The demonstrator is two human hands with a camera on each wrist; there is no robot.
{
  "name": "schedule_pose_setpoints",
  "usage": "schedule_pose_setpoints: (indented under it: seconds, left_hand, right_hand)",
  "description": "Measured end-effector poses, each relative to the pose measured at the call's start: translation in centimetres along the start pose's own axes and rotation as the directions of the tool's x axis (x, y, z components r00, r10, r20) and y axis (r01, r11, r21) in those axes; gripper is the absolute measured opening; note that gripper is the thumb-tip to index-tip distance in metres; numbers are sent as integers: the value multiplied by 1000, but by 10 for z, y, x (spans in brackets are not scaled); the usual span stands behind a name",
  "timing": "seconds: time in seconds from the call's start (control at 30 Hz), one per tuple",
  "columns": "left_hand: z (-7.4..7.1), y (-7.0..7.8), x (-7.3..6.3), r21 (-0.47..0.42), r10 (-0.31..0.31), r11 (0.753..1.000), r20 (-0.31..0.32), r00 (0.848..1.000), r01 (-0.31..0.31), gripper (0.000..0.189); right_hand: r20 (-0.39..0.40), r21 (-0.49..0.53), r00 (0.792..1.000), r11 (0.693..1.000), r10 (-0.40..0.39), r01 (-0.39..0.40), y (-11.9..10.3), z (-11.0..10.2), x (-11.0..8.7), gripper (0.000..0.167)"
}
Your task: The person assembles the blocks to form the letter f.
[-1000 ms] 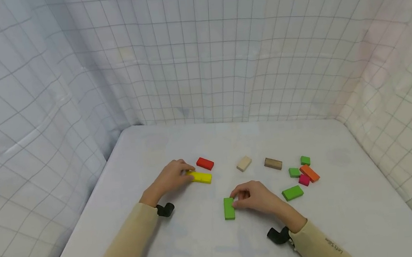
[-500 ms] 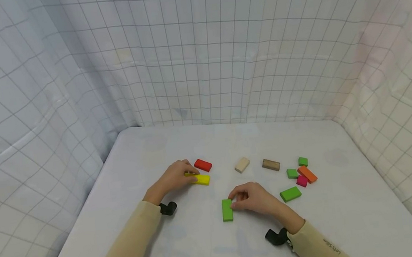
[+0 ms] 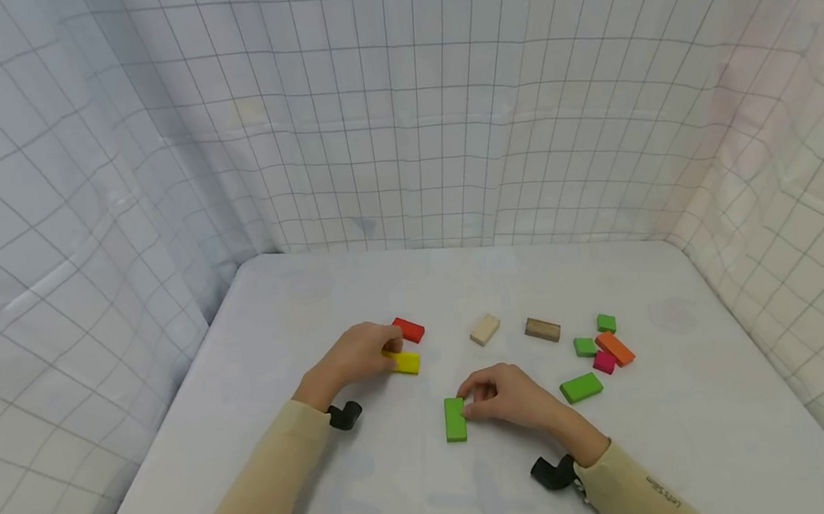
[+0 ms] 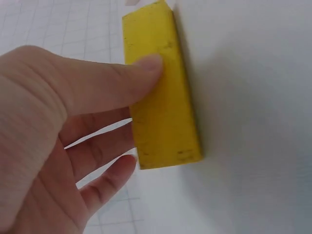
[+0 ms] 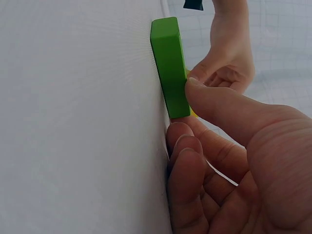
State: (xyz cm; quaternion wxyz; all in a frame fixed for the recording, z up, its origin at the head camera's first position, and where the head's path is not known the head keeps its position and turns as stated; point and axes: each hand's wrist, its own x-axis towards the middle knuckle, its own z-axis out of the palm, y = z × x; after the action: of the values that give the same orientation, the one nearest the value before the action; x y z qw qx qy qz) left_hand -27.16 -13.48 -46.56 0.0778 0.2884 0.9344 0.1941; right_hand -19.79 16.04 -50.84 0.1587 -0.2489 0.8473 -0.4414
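Note:
My left hand (image 3: 363,352) pinches a yellow rectangular block (image 4: 158,122). In the left wrist view the thumb lies across the block's broad face, while the fingers go behind it and are partly hidden. Just beyond that hand, a red block (image 3: 410,330) lies on the table. My right hand (image 3: 508,396) holds a green rectangular block (image 3: 455,419) on the tabletop. Its thumb presses on the block's edge and its index finger meets the far end, as the right wrist view shows. The other fingers are curled near the table, off the green block (image 5: 169,68).
A pale wood block (image 3: 485,330) and a brown block (image 3: 543,329) lie farther back. To the right are a second green block (image 3: 581,387), an orange block (image 3: 614,348), a pink cube (image 3: 604,362) and two small green blocks (image 3: 585,347). Gridded white curtains (image 3: 398,124) surround the white table.
My left hand has slid a little to the right along the yellow block, its fingers more curled, covering more of it. The right hand and its green block stay in place; the head view shifted slightly.

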Motion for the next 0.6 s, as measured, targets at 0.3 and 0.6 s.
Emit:
schedule_pose_setpoints:
  seconds: [0.3, 0.6]
  left_hand:
    - [-7, 22, -1, 16, 10, 1000, 174, 985, -13, 48]
    - [-5, 21, 3, -40, 57, 998, 74, 996, -54, 51]
  right_hand:
    - [-1, 3, 1000, 1000, 2, -2, 1, -1, 0, 17]
    - [-8, -7, 1000, 1000, -6, 6, 0, -1, -1, 17]
